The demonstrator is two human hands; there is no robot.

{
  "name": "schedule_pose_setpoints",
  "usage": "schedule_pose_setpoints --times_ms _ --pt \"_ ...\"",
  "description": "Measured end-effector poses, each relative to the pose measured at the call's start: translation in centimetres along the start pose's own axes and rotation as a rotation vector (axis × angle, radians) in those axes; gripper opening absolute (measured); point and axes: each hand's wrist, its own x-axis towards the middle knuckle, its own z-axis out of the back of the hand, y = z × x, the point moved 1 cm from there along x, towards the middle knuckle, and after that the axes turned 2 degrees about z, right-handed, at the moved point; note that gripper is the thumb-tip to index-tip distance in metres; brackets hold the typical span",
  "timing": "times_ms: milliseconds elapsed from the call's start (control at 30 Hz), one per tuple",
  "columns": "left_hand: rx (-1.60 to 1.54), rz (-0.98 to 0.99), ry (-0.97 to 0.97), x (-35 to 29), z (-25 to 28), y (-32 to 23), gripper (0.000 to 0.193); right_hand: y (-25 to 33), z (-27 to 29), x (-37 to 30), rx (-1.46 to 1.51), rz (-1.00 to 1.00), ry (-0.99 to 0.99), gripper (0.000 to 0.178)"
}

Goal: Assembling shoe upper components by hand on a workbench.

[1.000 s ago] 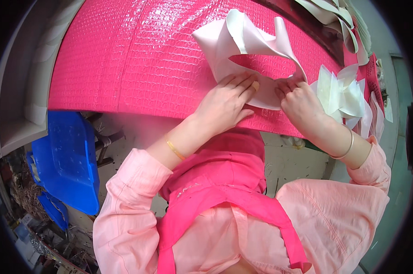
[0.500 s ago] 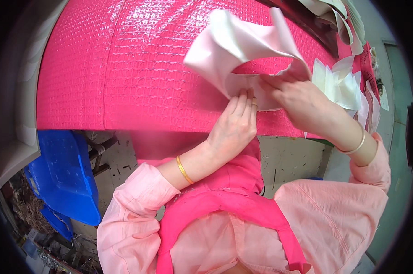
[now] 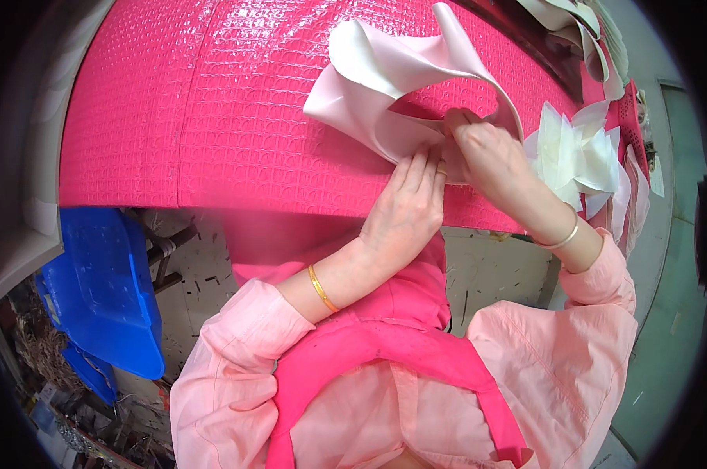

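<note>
A pale pink, leather-like sheet (image 3: pixel 463 66) with a smooth surface stands in curled folds on the pink table, its edge arching round an opening. Close to the table's front edge, my left hand (image 3: pixel 404 202) has its fingers together, their tips on the lower part of the sheet; its thumb is hidden. My right hand (image 3: pixel 490 156) grips the sheet's inner edge with bent fingers, just right of the left fingertips. What lies under the right fingers cannot be seen.
The table wears a glossy, embossed pink cover (image 3: pixel 244 133). White and pale cut pieces (image 3: pixel 576 156) lie in a pile at the right, near a pink perforated basket (image 3: pixel 633 125). More pale sheets (image 3: pixel 576 27) hang at the far right. A blue bin (image 3: pixel 103 289) stands below left.
The sheet has shifted a little left and away from me, its folds changing shape. My right hand has moved left and closer to my left hand, which has barely moved.
</note>
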Motion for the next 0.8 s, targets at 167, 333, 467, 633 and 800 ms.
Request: schedule_pose_setpoints --times_ms 167,333,467,633,800 --pt "0.117 0.001 0.079 0.3 0.7 -0.4 0.036 -1.3 0.3 -0.1 0.046 0.119 0.045 0.016" --pt "-0.033 0.052 0.045 1.0 -0.5 0.2 0.036 -3.7 -2.3 0.2 0.038 0.243 -0.06 0.012" --pt "0.209 0.006 0.082 1.7 -0.5 -0.3 0.042 -4.8 -2.0 0.3 0.036 0.181 -0.104 0.018" --pt "-0.05 -0.031 0.018 2.0 -1.8 0.4 0.035 -4.2 -0.9 0.4 0.024 0.169 -0.097 0.02" --pt "0.169 -0.049 0.141 3.1 -1.7 -0.7 0.031 -1.7 1.2 -3.5 -0.533 0.205 0.149 0.025"
